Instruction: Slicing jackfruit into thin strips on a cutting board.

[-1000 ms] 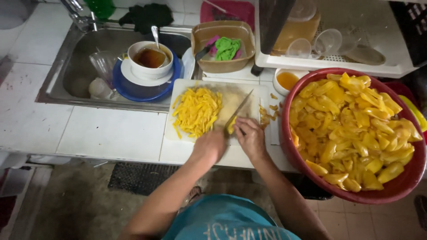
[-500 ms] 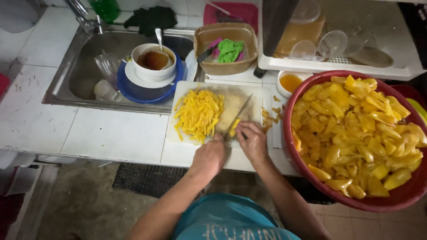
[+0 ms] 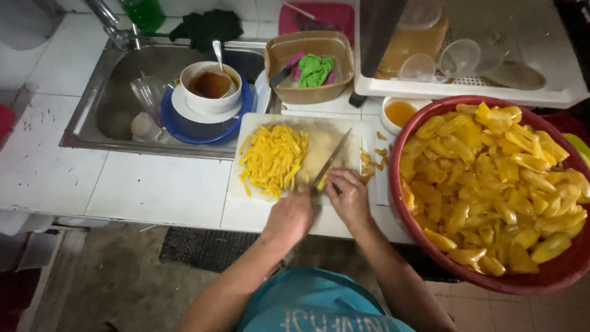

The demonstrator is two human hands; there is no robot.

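The right hand (image 3: 349,198), just below the centre of the frame, has its fingers curled tight around the handle of a knife (image 3: 330,162), whose blade slants up and to the right across a white cutting board (image 3: 258,126). The left hand (image 3: 290,215) sits just beside it to the left, fingers bent down at the lower edge of the board; a small yellow piece (image 3: 321,182) shows at the knife's lower end between the two hands, but whether the left fingers actually pinch it cannot be told from this view.

On the left half of the board lies a heap of thin yellow strips (image 3: 273,158), close to the blade's left side. A few loose yellow scraps (image 3: 370,166) lie at the board's right edge.

To the right, filling the right side of the frame, stands a large red basin (image 3: 430,258) heaped with whole yellow pods (image 3: 498,178). A small white bowl (image 3: 398,112) with orange liquid sits just above the basin's upper left rim.

Above the board, a tan tub (image 3: 307,93) holds a green cloth (image 3: 316,69). In the upper left, a steel sink (image 3: 98,117) contains a blue plate (image 3: 184,126) with a white bowl (image 3: 203,104) of brown liquid and a spoon (image 3: 217,54). A white dish rack (image 3: 467,91) with clear cups occupies the upper right.
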